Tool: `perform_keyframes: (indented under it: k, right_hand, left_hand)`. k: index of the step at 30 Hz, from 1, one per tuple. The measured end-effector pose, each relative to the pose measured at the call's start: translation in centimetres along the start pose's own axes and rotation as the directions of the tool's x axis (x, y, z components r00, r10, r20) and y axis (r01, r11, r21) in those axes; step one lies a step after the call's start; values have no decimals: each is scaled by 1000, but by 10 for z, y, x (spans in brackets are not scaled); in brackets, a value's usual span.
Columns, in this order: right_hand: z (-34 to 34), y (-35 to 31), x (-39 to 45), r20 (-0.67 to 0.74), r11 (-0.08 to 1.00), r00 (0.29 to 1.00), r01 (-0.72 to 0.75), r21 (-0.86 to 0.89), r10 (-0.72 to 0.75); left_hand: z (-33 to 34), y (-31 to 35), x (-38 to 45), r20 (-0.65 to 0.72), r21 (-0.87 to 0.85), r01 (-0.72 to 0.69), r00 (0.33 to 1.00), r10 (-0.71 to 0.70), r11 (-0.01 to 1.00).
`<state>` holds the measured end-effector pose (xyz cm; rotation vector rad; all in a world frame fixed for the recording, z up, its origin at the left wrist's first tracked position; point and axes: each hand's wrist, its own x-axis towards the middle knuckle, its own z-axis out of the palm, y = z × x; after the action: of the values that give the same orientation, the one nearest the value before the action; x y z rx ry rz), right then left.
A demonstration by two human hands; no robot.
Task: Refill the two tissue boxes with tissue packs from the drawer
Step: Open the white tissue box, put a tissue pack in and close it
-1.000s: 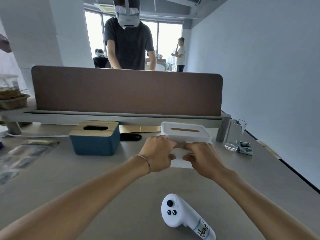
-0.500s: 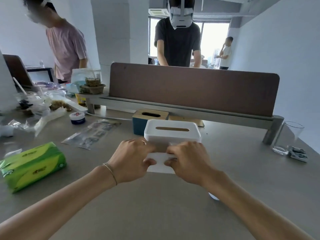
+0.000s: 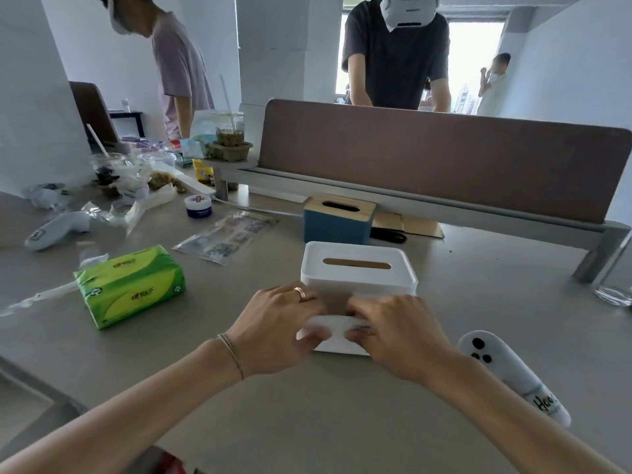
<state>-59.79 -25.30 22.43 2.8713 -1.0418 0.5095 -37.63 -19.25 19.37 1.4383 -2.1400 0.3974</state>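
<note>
On the desk, the left hand (image 3: 277, 331) and right hand (image 3: 393, 336) gripped the white tissue box (image 3: 359, 268) at its near side, apparently. Their fingertips were hidden. Left of it lay the green tissue pack (image 3: 131, 285).

Bare table (image 3: 307, 422) lies open before me; a green tissue pack (image 3: 131, 285) crowds my left, a white controller (image 3: 513, 374) my right.

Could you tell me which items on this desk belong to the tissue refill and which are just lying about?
Job: white plastic tissue box, held by left hand and right hand; blue wooden-lidded tissue box; green tissue pack.
Lying about: white handheld controller; clear drinking glass; small blue-and-white jar.
</note>
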Motion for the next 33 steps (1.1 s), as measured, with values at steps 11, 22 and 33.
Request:
perform_keyframes:
  k: [11,22,33]
  right_hand:
    - [-7,-2,56,-86,994,993,-76,76,83]
    - [22,6,57,-115,988,988,-92,122,106]
    - [21,5,54,-230,997,970,-65,50,75]
  left_hand:
    - [32,-47,73,243,-903,426,610,-754,54]
    - [60,-38,86,464,-886,337,622,-630,-319]
    - [64,-39,90,518,-856,328,546,-659,-400]
